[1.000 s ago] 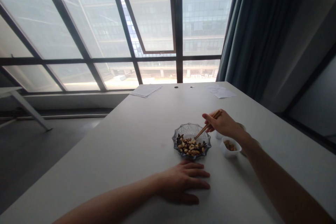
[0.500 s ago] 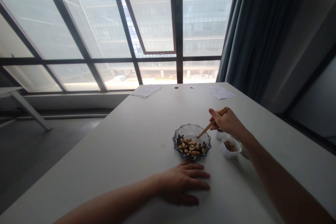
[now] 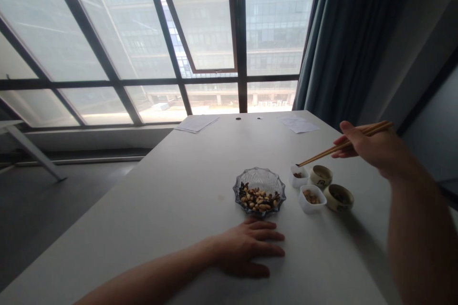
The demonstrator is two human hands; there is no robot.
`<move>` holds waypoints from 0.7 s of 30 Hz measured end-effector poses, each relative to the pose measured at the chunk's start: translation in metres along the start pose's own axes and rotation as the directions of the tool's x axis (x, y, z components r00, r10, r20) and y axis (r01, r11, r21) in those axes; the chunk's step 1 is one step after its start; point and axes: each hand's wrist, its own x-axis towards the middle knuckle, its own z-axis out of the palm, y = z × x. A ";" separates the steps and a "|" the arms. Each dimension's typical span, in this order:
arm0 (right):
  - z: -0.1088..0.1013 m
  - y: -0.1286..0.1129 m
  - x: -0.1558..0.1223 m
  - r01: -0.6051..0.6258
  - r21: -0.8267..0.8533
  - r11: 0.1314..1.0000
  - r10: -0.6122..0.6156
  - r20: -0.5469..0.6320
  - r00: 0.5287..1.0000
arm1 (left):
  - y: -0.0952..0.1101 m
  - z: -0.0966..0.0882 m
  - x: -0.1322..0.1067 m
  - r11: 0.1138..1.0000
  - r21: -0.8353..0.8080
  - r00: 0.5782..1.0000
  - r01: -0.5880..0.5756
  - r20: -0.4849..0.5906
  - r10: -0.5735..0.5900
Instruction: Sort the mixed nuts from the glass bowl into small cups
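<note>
My right hand [image 3: 365, 145] grips a pair of wooden chopsticks [image 3: 331, 149]. Between their tips is a small dark piece [image 3: 297, 165], too small to name, just above a white plastic cup [image 3: 299, 177] with a few dark bits inside. Nearer me, a second white cup [image 3: 312, 198] contains brownish pieces. Two cream ceramic cups stand to the right, a smaller one [image 3: 321, 176] and a larger one [image 3: 339, 198]. My left hand [image 3: 252, 250] lies flat, fingers spread, on the table before a scalloped glass bowl [image 3: 263, 177] of mixed nuts and dark seeds [image 3: 261, 199].
The white table [image 3: 200, 171] reaches toward the windows. Papers [image 3: 196, 124] lie at its far left corner, and more sheets [image 3: 299, 124] at the far right. A dark curtain [image 3: 329, 47] hangs on the right. Another table [image 3: 32, 147] stands at the left.
My right hand has carried the chopsticks from the glass bowl up and right, to over the far white cup. Both ceramic cups have come into view. My left hand stays in place.
</note>
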 end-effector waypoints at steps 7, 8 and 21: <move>-0.043 0.011 -0.011 -0.321 -0.075 0.944 0.316 -0.076 0.946 | 0.004 -0.004 0.003 1.000 -0.010 0.999 0.026 0.022 -0.026; -0.042 0.013 -0.009 -0.324 -0.081 0.942 0.321 -0.047 0.946 | 0.005 -0.005 0.003 0.999 -0.012 0.999 0.029 0.025 -0.029; 0.007 -0.011 -0.009 0.007 0.115 0.993 -0.029 0.191 0.981 | 0.006 -0.007 0.006 0.999 -0.017 0.998 0.042 0.042 -0.041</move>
